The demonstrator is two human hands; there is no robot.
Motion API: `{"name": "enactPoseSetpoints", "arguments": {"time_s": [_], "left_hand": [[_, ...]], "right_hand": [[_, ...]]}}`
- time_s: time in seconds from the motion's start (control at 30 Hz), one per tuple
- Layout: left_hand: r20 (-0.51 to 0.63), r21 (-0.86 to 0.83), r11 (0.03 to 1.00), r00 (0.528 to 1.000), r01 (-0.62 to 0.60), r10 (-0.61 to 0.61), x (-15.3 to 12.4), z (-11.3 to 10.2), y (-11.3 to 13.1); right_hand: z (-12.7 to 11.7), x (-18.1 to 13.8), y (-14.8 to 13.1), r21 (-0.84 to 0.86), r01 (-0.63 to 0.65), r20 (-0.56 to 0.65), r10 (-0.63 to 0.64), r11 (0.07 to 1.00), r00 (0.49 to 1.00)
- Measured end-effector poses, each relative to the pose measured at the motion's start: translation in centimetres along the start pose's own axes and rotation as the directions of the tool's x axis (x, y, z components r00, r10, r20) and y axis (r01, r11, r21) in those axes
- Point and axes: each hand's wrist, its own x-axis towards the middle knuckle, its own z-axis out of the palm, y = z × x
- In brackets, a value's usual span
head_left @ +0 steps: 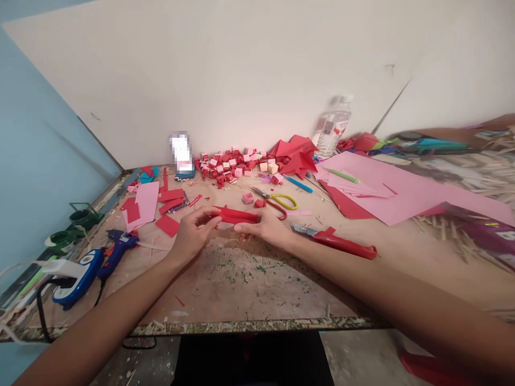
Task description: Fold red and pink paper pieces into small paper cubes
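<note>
A long red folded paper strip [237, 216] lies across the middle of the worktable, held at both ends. My left hand [194, 232] pinches its left end with thumb and fingers closed on it. My right hand [265, 228] grips the right end the same way. Just behind my right hand lie yellow-and-red scissors [277, 202] and a small pink paper cube [248, 198]. To the right of my right wrist lies a red utility knife [338, 242] with its blade out.
A pile of small red and pink paper cubes [229, 163] sits by the wall, beside a phone [182, 155] and a water bottle [332, 128]. Pink paper sheets [402, 187] spread on the right. A blue glue gun [115, 249] and power strip [76, 276] lie left.
</note>
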Motion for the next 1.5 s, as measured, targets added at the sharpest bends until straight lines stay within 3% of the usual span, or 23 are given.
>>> {"name": "enactPoseSetpoints", "arguments": {"time_s": [0.2, 0.53, 0.83, 1.13, 1.5], "left_hand": [[0.028, -0.057, 0.997, 0.999, 0.046, -0.045, -0.04, 0.1, -0.33], [0.229, -0.131, 0.956, 0.946, 0.263, -0.229, 0.27, 0.2, 0.15], [0.292, -0.2, 0.919, 0.916, 0.339, -0.274, 0.07, 0.18, -0.1], [0.281, -0.206, 0.918, 0.919, 0.337, -0.275, 0.29, -0.19, 0.1], [0.263, -0.175, 0.945, 0.938, 0.276, -0.225, 0.38, -0.52, -0.43]], "right_hand": [[-0.05, -0.02, 0.04, -0.011, 0.033, 0.024, -0.033, 0.999, 0.999], [0.1, -0.25, -0.06, 0.014, 0.057, 0.058, -0.057, 0.998, 0.997], [0.39, -0.25, 0.0, -0.002, 0.068, 0.056, -0.068, 0.998, 0.996], [0.09, -0.2, 0.38, -0.071, 0.086, 0.035, -0.084, 0.994, 0.996], [0.37, -0.42, -0.12, 0.02, 0.071, 0.088, -0.073, 0.997, 0.993]]}}
